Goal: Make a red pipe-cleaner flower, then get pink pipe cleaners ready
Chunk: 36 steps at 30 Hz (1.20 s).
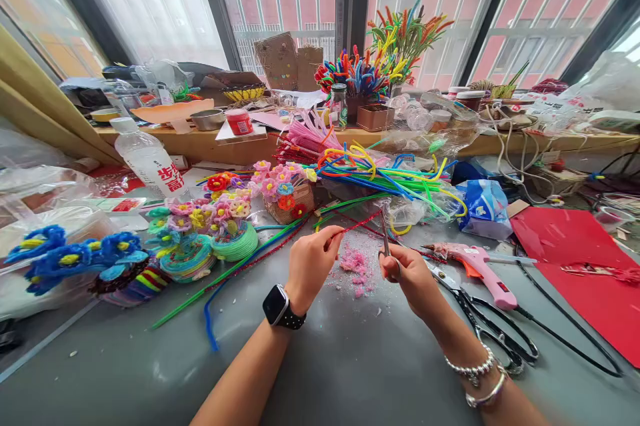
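Note:
My left hand (314, 262) pinches a thin red tinsel pipe cleaner (362, 222), which slants up to the right from the fingers. In my right hand (411, 277) is a small pair of scissors (386, 237), its blades pointing up beside the far end of the red stem. Whether the blades touch the stem I cannot tell. Below, between both hands, lies a little heap of pink fuzz clippings (356, 263) on the grey table (345, 373).
Right of my right hand lie large black-handled scissors (493, 329) and a pink glue gun (480, 266) with a cord. Pipe-cleaner flower pots (235, 239) stand at left, near a bottle (150, 159). Loose pipe cleaners (380, 176) pile up behind. A red sheet (580, 266) lies far right.

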Each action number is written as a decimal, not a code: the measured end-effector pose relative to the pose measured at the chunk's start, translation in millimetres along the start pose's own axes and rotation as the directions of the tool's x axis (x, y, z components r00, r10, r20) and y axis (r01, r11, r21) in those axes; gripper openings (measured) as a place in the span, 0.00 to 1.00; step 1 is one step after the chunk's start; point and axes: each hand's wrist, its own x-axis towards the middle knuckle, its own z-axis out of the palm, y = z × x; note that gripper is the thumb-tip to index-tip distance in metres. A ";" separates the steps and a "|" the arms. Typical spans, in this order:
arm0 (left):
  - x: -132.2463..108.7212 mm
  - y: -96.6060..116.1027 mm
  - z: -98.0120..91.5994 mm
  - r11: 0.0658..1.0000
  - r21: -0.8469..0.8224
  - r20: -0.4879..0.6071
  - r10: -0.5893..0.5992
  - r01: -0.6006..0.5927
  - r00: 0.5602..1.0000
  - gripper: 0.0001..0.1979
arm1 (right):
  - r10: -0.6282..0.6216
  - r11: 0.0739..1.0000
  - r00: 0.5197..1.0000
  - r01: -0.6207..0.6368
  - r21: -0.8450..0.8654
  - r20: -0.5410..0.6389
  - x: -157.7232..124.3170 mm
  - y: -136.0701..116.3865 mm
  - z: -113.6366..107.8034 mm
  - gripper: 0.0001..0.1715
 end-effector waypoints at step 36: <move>3.1 12.7 1.3 0.209 -0.929 0.255 -0.240 0.307 0.937 0.10 | 0.257 0.966 0.966 -0.257 0.027 -0.017 0.8 -1.5 26.6 0.17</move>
